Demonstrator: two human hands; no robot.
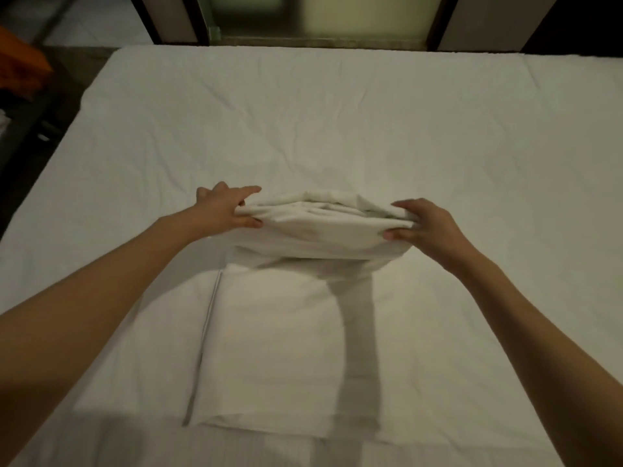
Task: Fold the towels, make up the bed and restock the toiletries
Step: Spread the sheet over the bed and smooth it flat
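Note:
A white towel (296, 332) lies lengthwise on the bed (337, 129), which is covered by a wrinkled white sheet. The towel's far end is lifted and bunched into several layers above the rest. My left hand (222, 208) pinches the left corner of that bunched end, thumb underneath and fingers on top. My right hand (424, 222) pinches the right corner the same way. The near end of the towel lies flat close to the bed's front edge.
Beyond the bed's far edge stands a dark-framed frosted glass door or window (320, 18). An orange object (20, 69) sits on the dark floor at the left. Bare sheet lies on both sides of the towel.

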